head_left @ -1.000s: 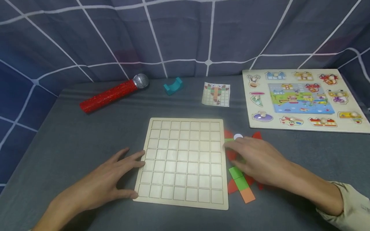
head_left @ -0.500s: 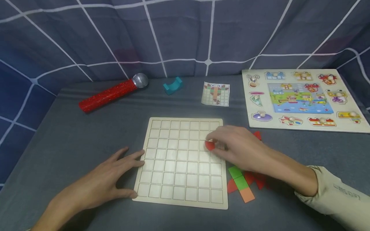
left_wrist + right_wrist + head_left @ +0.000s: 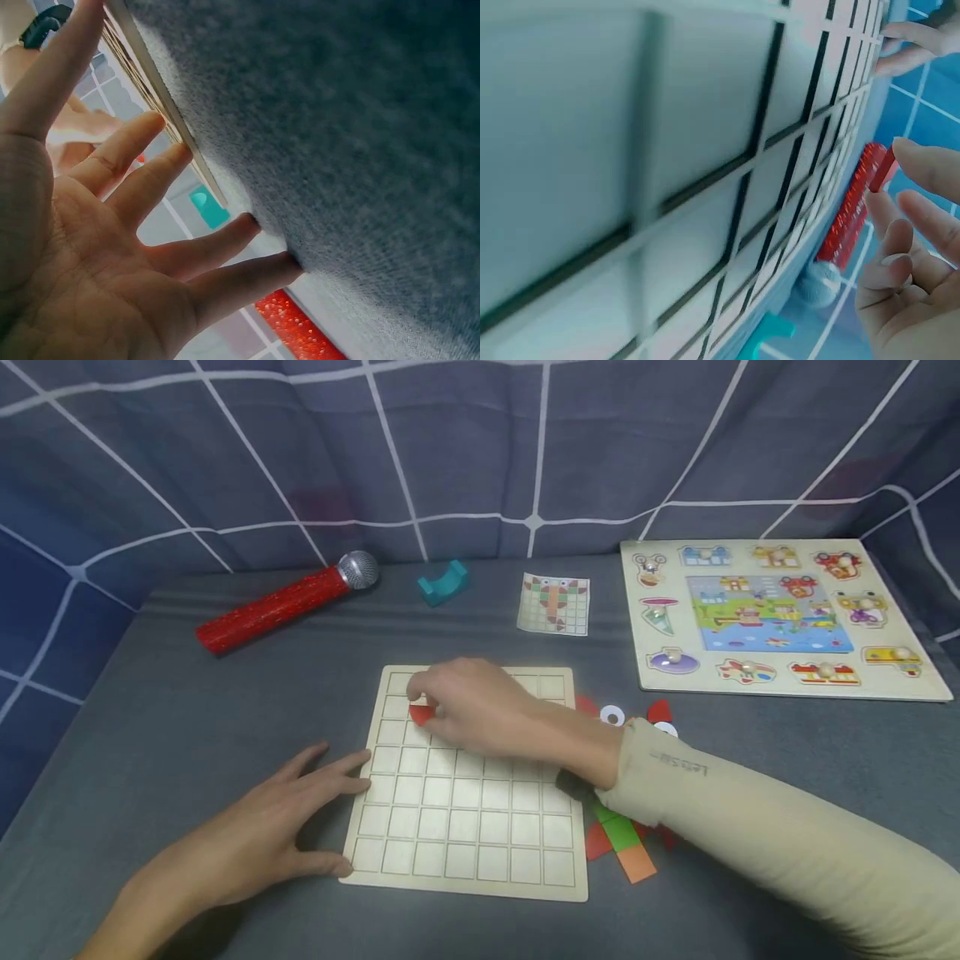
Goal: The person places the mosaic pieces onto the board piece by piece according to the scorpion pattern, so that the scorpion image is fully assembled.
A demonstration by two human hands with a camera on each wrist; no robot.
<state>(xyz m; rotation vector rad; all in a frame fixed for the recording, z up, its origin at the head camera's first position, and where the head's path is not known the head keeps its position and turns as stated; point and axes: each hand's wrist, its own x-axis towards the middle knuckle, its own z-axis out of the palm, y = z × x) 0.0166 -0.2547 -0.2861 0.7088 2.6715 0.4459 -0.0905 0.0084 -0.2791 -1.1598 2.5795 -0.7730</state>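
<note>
A square wooden grid board (image 3: 465, 810) lies on the table. My right hand (image 3: 480, 706) is over its upper left cells, pinching a small red piece with a rounded edge (image 3: 422, 715) between thumb and fingers. In the right wrist view the red piece (image 3: 883, 169) shows edge-on at the fingertips, above the board's surface. My left hand (image 3: 251, 835) rests beside the board, fingers spread, thumb and fingertips at its left edge. The left wrist view shows two fingers of that hand (image 3: 112, 210) against the board's side and two others on the cloth.
Right of the board lie green squares (image 3: 621, 832), an orange square (image 3: 636, 864), red pieces (image 3: 659, 711) and white eye discs (image 3: 612, 716), partly under my sleeve. Behind are a red microphone (image 3: 273, 610), teal holder (image 3: 444, 583), pattern card (image 3: 553, 604) and knobbed puzzle (image 3: 772, 618).
My right hand has come from the pieces on the right, picked up the red piece and carried it left across the board to the upper left cells. The left hand has stayed put.
</note>
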